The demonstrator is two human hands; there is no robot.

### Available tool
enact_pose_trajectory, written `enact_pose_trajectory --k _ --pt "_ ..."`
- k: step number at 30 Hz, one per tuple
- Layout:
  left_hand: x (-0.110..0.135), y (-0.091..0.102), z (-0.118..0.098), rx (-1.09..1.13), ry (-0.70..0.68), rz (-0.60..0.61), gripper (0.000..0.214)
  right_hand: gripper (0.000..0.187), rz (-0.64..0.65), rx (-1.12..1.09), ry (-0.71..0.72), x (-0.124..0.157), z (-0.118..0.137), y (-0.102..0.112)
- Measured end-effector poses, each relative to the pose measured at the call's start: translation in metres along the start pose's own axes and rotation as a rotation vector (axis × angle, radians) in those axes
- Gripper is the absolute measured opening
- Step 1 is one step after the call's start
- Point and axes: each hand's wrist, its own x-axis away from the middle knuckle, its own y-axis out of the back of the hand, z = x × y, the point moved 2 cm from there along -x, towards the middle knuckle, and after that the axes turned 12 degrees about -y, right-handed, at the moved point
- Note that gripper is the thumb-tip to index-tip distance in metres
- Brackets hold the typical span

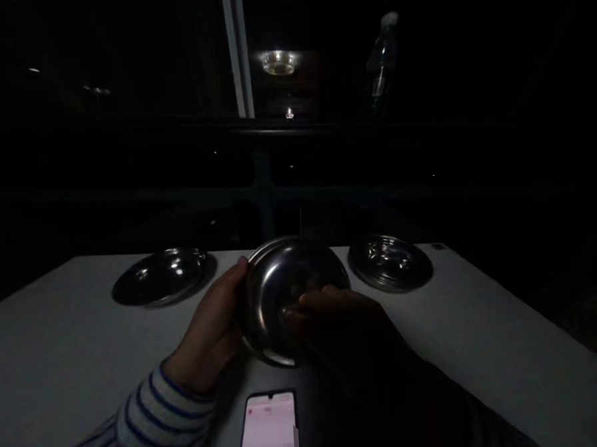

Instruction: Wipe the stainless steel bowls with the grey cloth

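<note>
The scene is dim. My left hand, in a blue-and-white striped sleeve, grips the left rim of a steel plate that is tilted up off the white table, its shiny inside facing me. My right hand lies in deep shadow against the plate's lower right inside. Its fingers press on the plate's surface, and whether they hold anything is hidden by the dark.
A stack of steel plates lies at the back left of the table, another stack at the back right. A lit phone lies at the near edge. Behind are a dark window, a reflected lamp and a bottle.
</note>
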Motion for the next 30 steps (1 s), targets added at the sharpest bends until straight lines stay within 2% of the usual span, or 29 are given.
enact_pose_trajectory --k 2,5,10,15,20,24,26,30 --pt "0.002 -0.002 0.002 0.016 -0.001 -0.005 0.023 0.017 -0.082 0.046 -0.105 -0.002 -0.006 0.003" --pt "0.003 -0.003 0.004 0.014 0.0 -0.01 0.02 0.019 -0.104 0.077 -0.156 -0.002 -0.01 0.005" --pt "0.0 -0.001 0.004 0.009 -0.003 -0.004 0.022 0.017 0.031 0.052 -0.006 -0.001 -0.003 0.003" --pt "0.001 -0.001 0.006 0.011 -0.018 0.026 0.02 0.02 -0.093 0.065 -0.124 -0.001 -0.007 0.005" --pt "0.001 0.0 0.007 -0.019 -0.024 0.01 0.02 0.019 -0.009 0.023 -0.035 -0.002 -0.004 0.001" --pt "0.001 0.001 0.005 -0.015 -0.056 -0.009 0.02 0.016 -0.081 0.118 -0.173 -0.002 -0.015 0.004" --pt "0.001 0.001 0.006 -0.002 -0.049 -0.015 0.018 0.016 -0.088 0.126 -0.189 -0.003 -0.017 0.004" --pt "0.001 0.0 0.01 -0.009 -0.01 -0.004 0.016 0.017 -0.029 0.031 -0.09 -0.003 -0.01 0.002"
